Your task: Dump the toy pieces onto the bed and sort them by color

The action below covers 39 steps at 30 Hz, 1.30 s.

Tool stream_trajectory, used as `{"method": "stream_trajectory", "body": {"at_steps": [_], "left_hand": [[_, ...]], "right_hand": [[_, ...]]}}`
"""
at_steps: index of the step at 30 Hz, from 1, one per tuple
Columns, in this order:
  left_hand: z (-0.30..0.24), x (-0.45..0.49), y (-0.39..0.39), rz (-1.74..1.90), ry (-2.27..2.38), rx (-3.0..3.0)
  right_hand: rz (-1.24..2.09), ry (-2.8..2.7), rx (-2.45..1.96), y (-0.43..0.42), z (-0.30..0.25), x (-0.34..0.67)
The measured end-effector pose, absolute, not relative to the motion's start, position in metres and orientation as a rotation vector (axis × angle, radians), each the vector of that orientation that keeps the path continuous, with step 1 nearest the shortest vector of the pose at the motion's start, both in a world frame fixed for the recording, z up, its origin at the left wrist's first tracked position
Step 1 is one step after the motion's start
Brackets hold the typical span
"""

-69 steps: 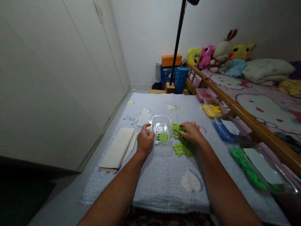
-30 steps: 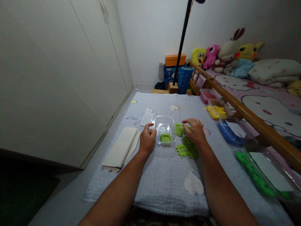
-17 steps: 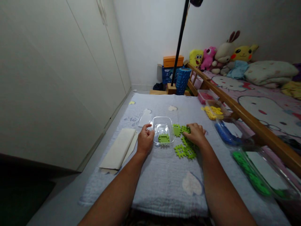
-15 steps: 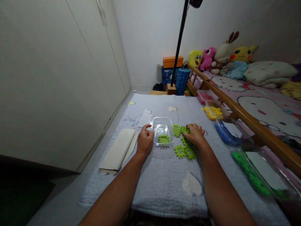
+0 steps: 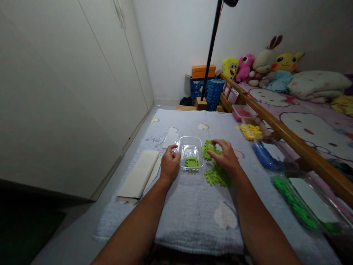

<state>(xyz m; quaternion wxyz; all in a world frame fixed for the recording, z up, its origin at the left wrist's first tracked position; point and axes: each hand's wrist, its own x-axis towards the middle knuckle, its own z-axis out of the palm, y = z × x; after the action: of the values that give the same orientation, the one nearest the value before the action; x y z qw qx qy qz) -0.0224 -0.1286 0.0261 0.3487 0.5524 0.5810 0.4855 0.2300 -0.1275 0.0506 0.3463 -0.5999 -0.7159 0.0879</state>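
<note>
A clear plastic container [image 5: 190,140] sits in the middle of the cloth, with one light green notched building piece [image 5: 192,162] inside. My left hand [image 5: 170,163] is at its left wall, fingers curled against the rim. To the right of the container, my right hand [image 5: 224,154] pinches a light green square interlocking piece [image 5: 209,146] between thumb and fingers. Several more light green pieces [image 5: 212,177] lie beneath and in front of that hand, partly covered by it.
A clear lid [image 5: 169,139] and folded cream paper [image 5: 139,175] lie at left. Along the right are containers of pink [image 5: 241,113], yellow [image 5: 250,131], blue [image 5: 266,156] and green pieces [image 5: 293,202]. A wooden bed rail [image 5: 275,129] borders that side; a black pole [image 5: 211,51] stands behind.
My right hand has moved slightly left toward the container, and a green piece now shows between its thumb and fingers. My left hand stays at the container's left side.
</note>
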Motion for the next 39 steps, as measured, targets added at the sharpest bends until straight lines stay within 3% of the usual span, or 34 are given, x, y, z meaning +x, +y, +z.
{"method": "stream_trajectory", "body": {"at_steps": [10, 15, 22, 26, 32, 39], "left_hand": [[0.029, -0.022, -0.129, 1.261, 1.488, 1.430], [0.026, -0.022, -0.128, 1.260, 1.495, 1.451], [0.028, -0.022, -0.130, 1.255, 1.521, 1.445], [0.028, -0.022, -0.130, 1.263, 1.519, 1.439], [0.024, -0.023, -0.128, 1.259, 1.508, 1.450], [0.022, -0.023, -0.127, 1.255, 1.509, 1.460]], "right_hand": [[0.253, -2.233, -1.413, -0.150, 0.066, 0.176], [0.309, -2.148, -1.395, -0.146, 0.065, 0.185], [0.191, -1.765, -1.718, -0.126, 0.052, 0.230], [0.129, -1.822, -1.901, -0.126, 0.040, 0.236], [0.122, -2.113, -1.869, -0.131, 0.031, 0.218], [0.053, -2.042, -1.862, -0.128, 0.032, 0.222]]}}
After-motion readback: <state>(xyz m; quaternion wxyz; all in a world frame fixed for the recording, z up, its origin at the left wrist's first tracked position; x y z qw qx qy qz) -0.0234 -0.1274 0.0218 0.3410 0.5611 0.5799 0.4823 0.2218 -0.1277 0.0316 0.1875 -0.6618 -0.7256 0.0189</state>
